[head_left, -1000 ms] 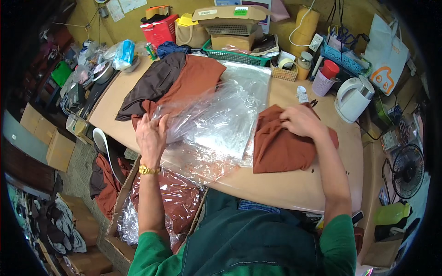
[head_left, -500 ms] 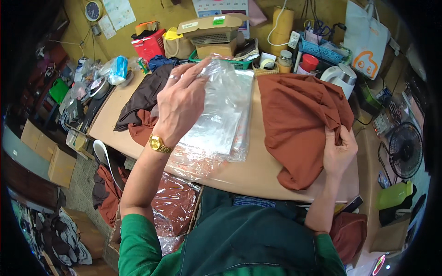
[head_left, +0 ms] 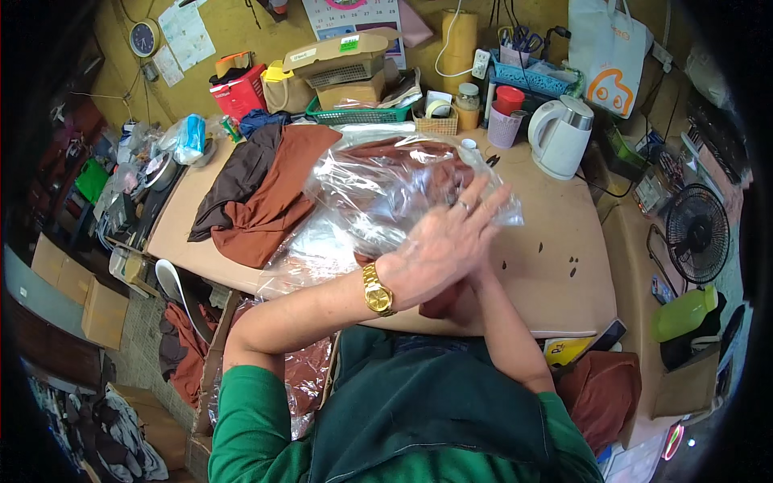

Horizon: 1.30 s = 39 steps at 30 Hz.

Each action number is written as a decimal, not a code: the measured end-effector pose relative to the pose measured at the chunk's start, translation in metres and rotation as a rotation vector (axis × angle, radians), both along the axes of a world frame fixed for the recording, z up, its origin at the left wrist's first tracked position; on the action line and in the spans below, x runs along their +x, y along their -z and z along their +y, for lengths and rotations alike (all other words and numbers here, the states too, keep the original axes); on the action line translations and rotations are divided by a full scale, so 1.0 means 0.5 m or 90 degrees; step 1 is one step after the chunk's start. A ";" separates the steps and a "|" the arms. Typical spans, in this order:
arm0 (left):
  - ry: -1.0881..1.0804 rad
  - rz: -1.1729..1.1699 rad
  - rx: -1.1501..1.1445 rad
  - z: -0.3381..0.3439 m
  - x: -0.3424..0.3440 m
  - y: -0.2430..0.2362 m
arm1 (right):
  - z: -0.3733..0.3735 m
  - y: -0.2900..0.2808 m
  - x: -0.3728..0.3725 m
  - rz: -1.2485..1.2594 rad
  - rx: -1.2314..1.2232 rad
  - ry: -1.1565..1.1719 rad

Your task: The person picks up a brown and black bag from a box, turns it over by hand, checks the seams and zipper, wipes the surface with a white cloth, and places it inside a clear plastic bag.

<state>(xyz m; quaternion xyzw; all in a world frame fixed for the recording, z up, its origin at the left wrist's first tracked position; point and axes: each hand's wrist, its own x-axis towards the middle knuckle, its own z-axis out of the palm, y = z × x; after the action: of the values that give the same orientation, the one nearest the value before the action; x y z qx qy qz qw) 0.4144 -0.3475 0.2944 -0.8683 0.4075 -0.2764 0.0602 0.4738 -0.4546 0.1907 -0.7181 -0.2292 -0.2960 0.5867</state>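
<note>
A clear plastic bag (head_left: 354, 181) lies puffed up across the middle of the table, with reddish-brown cloth (head_left: 407, 153) showing through it. My left hand (head_left: 439, 241), with a gold watch at the wrist, is over the bag's right side, its fingers stretched and apart. Crossing beneath it is my right hand (head_left: 481, 278); its fingers are hidden behind the left hand and the bag. A bit of the brown cloth (head_left: 447, 302) hangs below my hands, near the table's front edge. More clear bags (head_left: 294, 258) lie flat under the puffed one.
Dark and reddish-brown cloths (head_left: 270, 201) lie on the table's left. A white kettle (head_left: 561, 137), a pink cup (head_left: 504, 127) and a green basket (head_left: 358, 115) stand along the back. A fan (head_left: 697, 229) is at the right. An open carton (head_left: 310, 366) with wrapped brown cloth stands below the front edge.
The brown cloth has gone from the table's right side to the middle, inside the clear bag. My right hand moved left, my left hand moved right and down; they now cross.
</note>
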 end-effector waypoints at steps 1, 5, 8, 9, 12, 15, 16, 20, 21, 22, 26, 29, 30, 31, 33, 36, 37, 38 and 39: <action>0.069 -0.016 -0.017 -0.027 -0.002 0.027 | 0.004 0.009 0.025 0.028 0.049 -0.003; 0.193 -0.048 0.004 -0.045 -0.078 0.101 | 0.062 0.028 0.090 0.128 0.252 -0.036; 0.284 -0.027 -0.148 0.031 -0.080 0.101 | -0.007 -0.008 0.085 0.146 0.320 0.052; 0.256 -0.047 -0.218 0.102 -0.082 0.111 | -0.001 -0.042 0.044 0.189 0.334 0.020; 0.078 -0.362 -0.419 0.174 -0.023 0.101 | -0.087 -0.057 0.028 0.203 0.224 0.110; -0.038 -0.182 -0.554 0.190 0.003 0.117 | -0.162 -0.065 0.024 0.069 -0.016 0.421; -0.049 -0.078 -0.583 0.174 0.005 0.142 | -0.195 -0.093 0.016 -0.022 -0.046 0.439; -0.043 0.312 -0.665 0.069 -0.096 0.210 | -0.223 -0.186 -0.060 -0.154 -0.043 0.373; -0.042 0.340 -0.684 0.054 -0.109 0.214 | -0.213 -0.192 -0.078 -0.147 -0.059 0.348; -0.037 0.367 -0.703 0.043 -0.119 0.214 | -0.199 -0.192 -0.091 -0.133 -0.078 0.326; -0.028 0.393 -0.694 0.040 -0.134 0.228 | -0.146 -0.156 -0.093 -0.050 -0.200 0.257; -0.034 0.380 -0.657 0.067 -0.147 0.241 | -0.124 -0.137 -0.077 0.018 -0.320 0.212; -0.047 0.405 -0.664 0.075 -0.154 0.244 | -0.112 -0.135 -0.081 0.041 -0.375 0.184; -0.055 0.431 -0.672 0.082 -0.159 0.250 | -0.100 -0.134 -0.090 0.073 -0.445 0.143; -0.042 0.388 -0.693 0.091 -0.166 0.272 | -0.071 -0.106 -0.097 0.124 -0.571 0.047; -0.075 0.414 -0.634 0.116 -0.185 0.266 | -0.055 0.006 -0.035 0.158 -0.621 -0.042; -0.092 0.446 -0.617 0.128 -0.196 0.266 | -0.051 0.038 -0.012 0.163 -0.633 -0.068; -0.117 0.479 -0.601 0.147 -0.212 0.271 | -0.040 0.043 -0.004 0.167 -0.643 -0.102; -0.145 0.498 -0.527 0.173 -0.225 0.286 | -0.037 0.044 -0.001 0.168 -0.733 0.045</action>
<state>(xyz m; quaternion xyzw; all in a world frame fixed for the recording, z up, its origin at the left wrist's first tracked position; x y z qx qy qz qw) 0.3017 -0.2611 0.1515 -0.8954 0.1615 -0.0635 -0.4100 0.4733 -0.4729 0.1688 -0.9589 -0.2539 -0.0512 0.1163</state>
